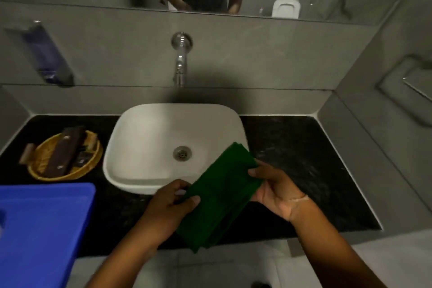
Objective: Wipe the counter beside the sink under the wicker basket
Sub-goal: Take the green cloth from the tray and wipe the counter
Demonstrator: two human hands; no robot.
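Note:
A folded dark green cloth [219, 196] is held in the air over the front edge of the white sink [145, 138]. My left hand [168, 208] grips its left edge and my right hand [275, 189] pinches its right edge. The yellow wicker basket [93, 159] sits on the black counter [304, 159] left of the sink, holding dark brown and tan items. Both hands are well right of the basket.
A blue plastic bin [42, 229] fills the front left corner, just in front of the basket. A chrome tap [180, 58] juts from the grey wall above the sink. A soap dispenser [46, 54] hangs on the wall at the left.

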